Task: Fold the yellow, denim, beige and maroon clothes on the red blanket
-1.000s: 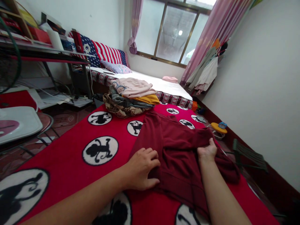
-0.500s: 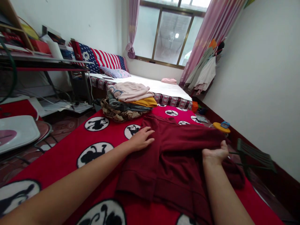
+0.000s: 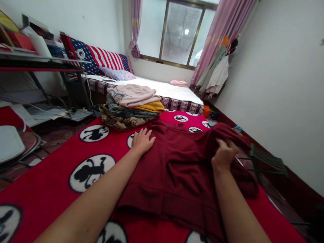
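A maroon sweatshirt (image 3: 177, 175) lies spread with creases on a red blanket (image 3: 58, 162) patterned with black-and-white round figures. My left hand (image 3: 143, 140) rests flat at the garment's left edge, fingers apart, partly on the blanket. On the other side, my right hand (image 3: 224, 154) is closed on the sweatshirt's right part, where the cloth is lifted and bunched; some of its fingers are blurred or hidden by the fabric. Just beyond my left hand stands a stack of folded clothes (image 3: 135, 96), with pink, mustard, grey and camouflage-like layers.
A white-topped bed (image 3: 152, 84) with a pillow (image 3: 117, 73) stands under the window. Left is a cluttered desk (image 3: 40, 69) and a chair (image 3: 10, 143). A dark green folding stool (image 3: 268, 160) is at the right, near the wall. Clothes (image 3: 217, 76) hang by the curtain.
My right hand has turned over and raised the sweatshirt's right part, bunching it inward. My left hand has shifted left to the garment's edge, and the view has moved slightly.
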Available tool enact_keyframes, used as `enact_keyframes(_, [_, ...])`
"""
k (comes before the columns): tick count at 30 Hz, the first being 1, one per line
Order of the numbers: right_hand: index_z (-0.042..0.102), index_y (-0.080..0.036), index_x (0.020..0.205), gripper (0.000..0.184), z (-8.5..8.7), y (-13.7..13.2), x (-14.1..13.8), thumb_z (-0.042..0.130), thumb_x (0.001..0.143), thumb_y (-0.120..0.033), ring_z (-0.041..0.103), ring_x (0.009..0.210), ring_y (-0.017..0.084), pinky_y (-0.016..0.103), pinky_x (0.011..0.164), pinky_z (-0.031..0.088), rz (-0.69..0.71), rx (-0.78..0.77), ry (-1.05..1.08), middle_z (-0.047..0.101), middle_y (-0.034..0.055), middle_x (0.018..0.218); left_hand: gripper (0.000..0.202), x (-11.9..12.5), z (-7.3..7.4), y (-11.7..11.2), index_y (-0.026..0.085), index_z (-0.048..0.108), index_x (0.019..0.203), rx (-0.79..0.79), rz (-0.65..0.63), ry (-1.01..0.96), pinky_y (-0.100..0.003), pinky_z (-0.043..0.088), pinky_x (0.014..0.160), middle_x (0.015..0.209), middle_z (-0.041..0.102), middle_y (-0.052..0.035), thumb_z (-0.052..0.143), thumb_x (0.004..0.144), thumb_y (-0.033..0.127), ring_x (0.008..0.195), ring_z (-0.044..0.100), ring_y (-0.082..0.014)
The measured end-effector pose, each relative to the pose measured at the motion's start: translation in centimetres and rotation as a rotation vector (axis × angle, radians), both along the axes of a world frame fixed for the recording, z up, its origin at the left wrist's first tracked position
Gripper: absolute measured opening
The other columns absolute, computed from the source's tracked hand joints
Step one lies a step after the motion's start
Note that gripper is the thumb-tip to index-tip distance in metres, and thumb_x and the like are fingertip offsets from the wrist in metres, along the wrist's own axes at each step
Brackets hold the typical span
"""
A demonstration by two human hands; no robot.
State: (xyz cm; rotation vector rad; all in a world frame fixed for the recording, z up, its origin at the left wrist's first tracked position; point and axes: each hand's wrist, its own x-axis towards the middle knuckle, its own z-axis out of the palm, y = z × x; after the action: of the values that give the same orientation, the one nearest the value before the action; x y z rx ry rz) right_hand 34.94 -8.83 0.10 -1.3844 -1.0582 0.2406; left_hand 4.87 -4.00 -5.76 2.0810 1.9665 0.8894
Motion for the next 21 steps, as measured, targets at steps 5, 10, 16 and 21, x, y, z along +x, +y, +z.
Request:
enact_keyframes(5, [0.071, -0.022, 0.077, 0.021, -0.3, -1.3, -4.8, 0.053, 0.068, -0.014, 0.063, 0.095, 0.024, 0.029, 0.081, 0.047, 0.445, -0.401, -0.922, 0.071, 0.0019, 0.1, 0.048, -2.4, 0.5, 0.6, 0.012, 0.064, 0.117, 0.114, 0.041, -0.269, -0.03, 0.041, 0.101, 0.121, 0.064, -0.0125, 0.029, 0.095, 0.038, 0.114, 0.058, -0.021])
enact_keyframes(10, [0.07, -0.027, 0.1, 0.043, -0.5, -1.7, -5.5, 0.051, 0.066, -0.008, 0.06, 0.108, 0.019, 0.024, 0.082, 0.045, 0.517, -0.443, -1.049, 0.063, -0.0018, 0.122, 0.056, -2.9, 0.8, 0.6, 0.011, 0.062, 0.119, 0.138, 0.002, -0.387, -0.027, 0.048, 0.089, 0.109, 0.069, -0.0103, 0.023, 0.097, 0.044, 0.101, 0.064, -0.0192])
enact_keyframes(16, [0.071, -0.026, 0.102, 0.038, 0.5, -1.6, -4.4, 0.061, 0.067, -0.016, 0.063, 0.09, 0.018, 0.023, 0.075, 0.043, 0.545, -0.554, -1.029, 0.069, 0.0008, 0.101, 0.055, -1.8, 1.2, -0.5, 0.022, 0.067, 0.113, 0.126, -0.155, -0.176, -0.03, 0.047, 0.09, 0.1, 0.069, -0.0057, 0.065, 0.073, 0.06, 0.096, 0.062, -0.0226])
enact_keyframes(21, [0.075, -0.021, 0.084, 0.021, 2.2, -2.0, -2.9, 0.067, 0.073, -0.036, 0.062, 0.066, 0.016, 0.023, 0.059, 0.042, 0.807, -0.854, -0.814, 0.07, 0.0016, 0.073, 0.065, -1.5, 1.9, -0.9, 0.024, 0.066, 0.117, 0.051, -0.087, 0.077, -0.034, 0.047, 0.091, 0.105, 0.065, -0.0089, 0.067, 0.067, 0.065, 0.101, 0.059, -0.0269])
